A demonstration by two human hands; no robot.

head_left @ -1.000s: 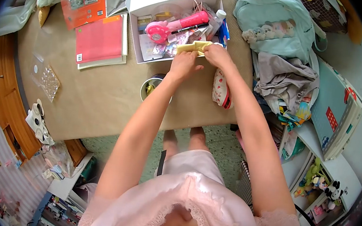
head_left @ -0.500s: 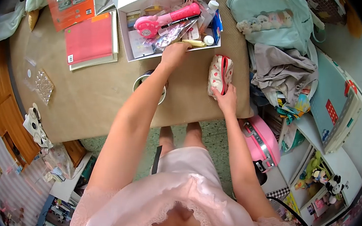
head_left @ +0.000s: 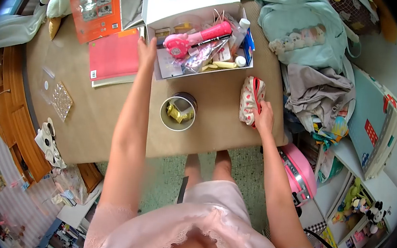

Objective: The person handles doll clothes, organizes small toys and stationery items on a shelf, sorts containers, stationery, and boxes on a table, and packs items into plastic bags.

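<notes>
A white open-lidded cardboard box (head_left: 177, 75) stands on the table, filled with small items. Among them are a pink toy-like handheld piece (head_left: 198, 38), a black pen (head_left: 211, 41) and yellow sticks (head_left: 224, 64). My left hand (head_left: 146, 51) is at the box's left wall, its fingers closed around that edge. To the right lies a cream zip pouch (head_left: 248, 100) with red spots and a red zip. My right hand (head_left: 264, 117) grips the pouch's near right side. Between my arms sits a round tub (head_left: 164, 115) with yellow wrappers inside.
A pink folder (head_left: 113, 57) and an orange booklet (head_left: 94, 6) lie left of the box. Farther left is a clear packet (head_left: 61, 101). A mint backpack (head_left: 299, 18) and grey cloth (head_left: 313, 90) are on the right. A pink case (head_left: 299, 173) stands below the table's right edge.
My left hand has moved from the yellow items at the box's front to its left wall, uncovering the tub. My right hand stays on the pouch. The view has shifted slightly.
</notes>
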